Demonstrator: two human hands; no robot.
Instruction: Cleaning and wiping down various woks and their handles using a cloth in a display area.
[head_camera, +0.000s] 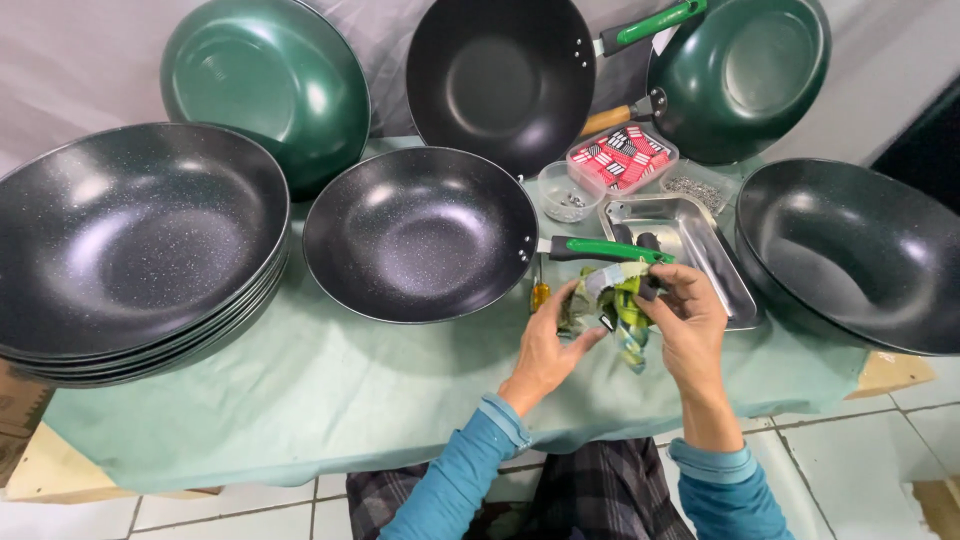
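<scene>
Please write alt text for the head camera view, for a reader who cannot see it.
Both hands, left hand and right hand, hold a crumpled green wrapper over a table covered in pale green cloth. Before them lies a black wok with a green handle, surrounded by more woks and a metal tray.

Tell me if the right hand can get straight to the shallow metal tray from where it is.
Probably yes. The right hand sits just in front of the shallow metal tray, with nothing between them. But together with the left hand it is holding a crumpled green wrapper, so it is not free.
</scene>
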